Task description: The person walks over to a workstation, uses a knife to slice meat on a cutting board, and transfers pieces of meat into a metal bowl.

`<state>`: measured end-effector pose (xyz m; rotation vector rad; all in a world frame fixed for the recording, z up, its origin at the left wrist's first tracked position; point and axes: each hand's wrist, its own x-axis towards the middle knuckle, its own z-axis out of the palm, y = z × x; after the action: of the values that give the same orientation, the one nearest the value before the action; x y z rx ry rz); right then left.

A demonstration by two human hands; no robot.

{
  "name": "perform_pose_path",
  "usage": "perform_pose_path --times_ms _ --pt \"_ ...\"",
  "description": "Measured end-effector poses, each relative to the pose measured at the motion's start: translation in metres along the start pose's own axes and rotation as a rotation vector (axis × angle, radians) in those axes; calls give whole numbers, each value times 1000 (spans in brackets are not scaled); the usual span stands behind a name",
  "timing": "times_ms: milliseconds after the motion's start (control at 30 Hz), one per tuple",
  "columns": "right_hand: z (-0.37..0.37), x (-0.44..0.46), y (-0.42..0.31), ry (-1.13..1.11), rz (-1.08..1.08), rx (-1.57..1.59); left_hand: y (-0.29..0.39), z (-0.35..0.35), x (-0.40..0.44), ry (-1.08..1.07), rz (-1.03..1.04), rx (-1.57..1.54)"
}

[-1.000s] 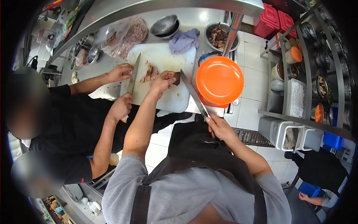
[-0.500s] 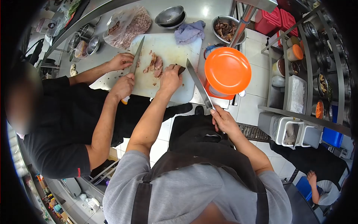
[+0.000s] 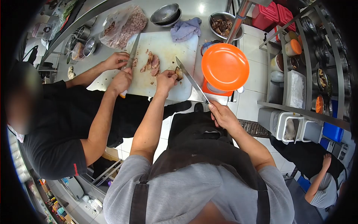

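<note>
My left hand (image 3: 166,81) is closed, its fingertips pinching a brownish piece of meat (image 3: 179,73) near the right side of the white cutting board (image 3: 169,48). Wrapped around a handle, my right hand (image 3: 223,115) holds a long knife (image 3: 192,83). The blade slants up and left, its tip close to the piece of meat. Left of my fingers, chopped cooked meat (image 3: 152,64) lies on the board. A co-worker's hands (image 3: 122,80) are at the board's left edge, one gripping another knife (image 3: 134,50) beside small meat scraps.
Right of the board, an orange plate (image 3: 225,67) sits on an orange-based stand. Behind are a blue-grey cloth (image 3: 185,30), metal bowls (image 3: 165,14), a bag of diced meat (image 3: 128,28) and a bowl of browned meat (image 3: 220,27). A metal post (image 3: 238,22) rises beside that bowl.
My left hand has turned and shifted slightly, so the brown meat piece in its fingers shows more. My knife has moved a little left, its tip nearer the piece. The view has shifted slightly.
</note>
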<state>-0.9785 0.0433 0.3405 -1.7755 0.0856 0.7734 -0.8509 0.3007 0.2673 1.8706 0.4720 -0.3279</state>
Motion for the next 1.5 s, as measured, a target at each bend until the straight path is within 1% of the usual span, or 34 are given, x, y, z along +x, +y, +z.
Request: perform_pose_path --times_ms 33,100,133,200,233,300,333,400,467,500,567,700,800,867,900,967,1033,1100,1133,1167,1233,1267,1333,1400,1500 --pt "0 -1 -3 0 -12 -12 -2 1 -2 1 -5 -1" --pt "-2 -2 -8 -2 -19 -26 -3 5 -5 83 84 19" --pt "-2 -2 -9 1 -15 -39 -3 7 -7 83 80 16" --pt "-3 -2 -9 2 -8 -56 -3 8 -9 -6 99 15" --pt "-4 -2 -9 4 -10 -84 -5 9 -8 -4 96 11" --pt "-4 -2 -9 6 -8 -113 -14 10 -6 33 282 169" --pt "-3 -1 -7 15 -30 -147 -17 11 -5 31 279 167" --pt "-4 0 -10 27 -50 -180 -21 11 -2 65 406 260" --pt "-5 0 -19 -6 25 -203 -23 9 1 66 419 285" --pt "-4 0 -16 -7 27 -201 -24 8 2 70 432 310" --pt "-3 1 -5 67 -131 -316 -27 7 6 67 445 300" --pt "-6 -10 -13 56 -134 -339 -25 6 6 64 465 309" --pt "-6 -9 -14 15 -64 -348 -13 5 -1 56 410 318" --pt "-3 -3 -6 80 -179 -390 0 2 -5 12 373 345" --pt "-1 1 -5 75 -173 -384 1 0 -7 -28 337 370" --pt "2 15 -7 71 -179 -437 -7 2 3 -26 331 377" --pt "10 32 -20 90 -136 -463 -16 3 3 -24 320 386" --pt "15 53 -18 124 -237 -462 -15 2 4 8 337 365" --pt "13 50 -24 113 -196 -440 -21 1 6 13 346 366" --pt "10 47 -25 123 -204 -447 -28 4 8 46 372 310" --pt "2 38 -21 104 -75 -340 -26 7 8 86 399 237" --pt "0 31 -19 106 -57 -310 -28 7 8 90 401 239" --pt "-4 14 -30 91 -31 -347 -26 7 5 95 393 235" --pt "-6 2 -35 75 -4 -375 -23 6 4 90 431 293" --pt "-7 -7 -32 41 -35 -428 -24 8 5 64 405 260"
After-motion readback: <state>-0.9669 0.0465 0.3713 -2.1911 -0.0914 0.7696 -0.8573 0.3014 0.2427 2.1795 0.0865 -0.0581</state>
